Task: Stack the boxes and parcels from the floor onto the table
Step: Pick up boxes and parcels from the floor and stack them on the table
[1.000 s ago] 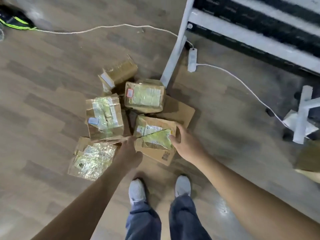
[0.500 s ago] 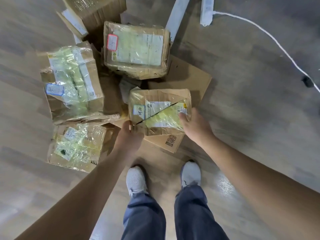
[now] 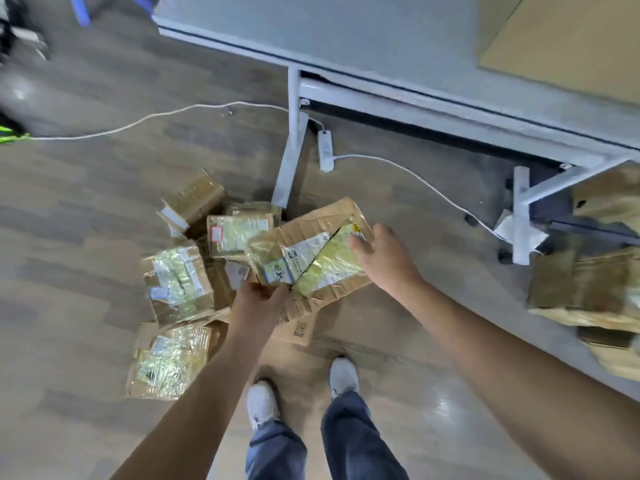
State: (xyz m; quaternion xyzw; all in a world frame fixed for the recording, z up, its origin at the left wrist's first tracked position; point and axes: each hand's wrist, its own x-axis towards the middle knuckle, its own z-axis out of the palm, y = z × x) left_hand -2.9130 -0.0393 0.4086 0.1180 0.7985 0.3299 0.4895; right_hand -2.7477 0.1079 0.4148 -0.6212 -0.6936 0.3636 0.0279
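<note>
A taped box [image 3: 311,261] is grasped at both ends: the left hand [image 3: 263,299] pinches its near corner, the right hand [image 3: 381,258] curls over its far end. Its long axis points toward the counter [image 3: 381,36], beyond the nearer right hand.

White power strip [image 3: 325,150] on the wood-look floor [image 3: 86,220] — cable [image 3: 201,105] trailing left toward a green-striped shoe [image 3: 10,137], perhaps.
</note>
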